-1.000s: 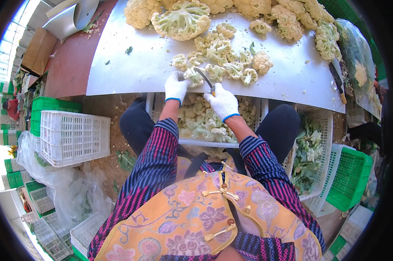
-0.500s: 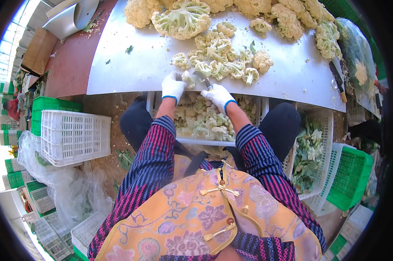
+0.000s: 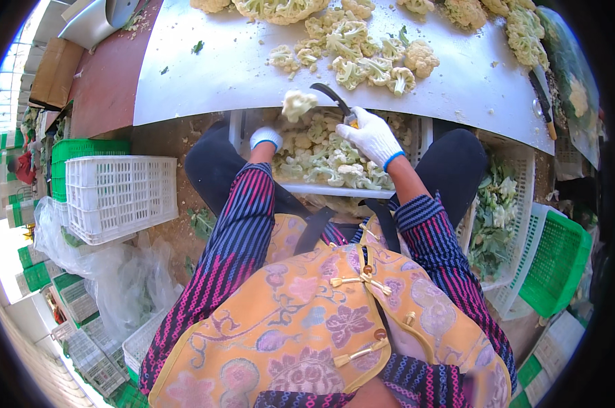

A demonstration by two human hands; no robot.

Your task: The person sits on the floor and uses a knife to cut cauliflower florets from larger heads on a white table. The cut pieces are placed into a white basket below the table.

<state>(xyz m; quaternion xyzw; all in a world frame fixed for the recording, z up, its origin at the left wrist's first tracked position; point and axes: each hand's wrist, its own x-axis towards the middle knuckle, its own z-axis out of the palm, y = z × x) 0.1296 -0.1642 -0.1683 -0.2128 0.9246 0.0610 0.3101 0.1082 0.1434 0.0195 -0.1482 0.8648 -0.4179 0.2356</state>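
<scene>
My right hand (image 3: 365,136), in a white glove, is closed on a curved knife (image 3: 329,92), its dark blade pointing left. A blurred cauliflower floret (image 3: 298,103) is just left of the blade, over the crate of cauliflower pieces (image 3: 288,189) below the table edge. My gloved left hand (image 3: 266,138) is low at the crate's left part; its fingers are hidden. Loose florets (image 3: 352,71) lie on the white tabletop (image 3: 205,88), with larger cauliflower heads (image 3: 277,10) behind them.
A second knife (image 3: 543,102) lies at the table's right end beside a plastic bag (image 3: 571,68). White (image 3: 117,197) and green crates (image 3: 552,265) stand either side, with a crate of leaves (image 3: 494,224) at right. Plastic sheeting (image 3: 110,285) lies lower left.
My left hand has dropped away from the floret toward the crate. My right hand has moved right with the knife and the floret is in midair. The view has shifted.
</scene>
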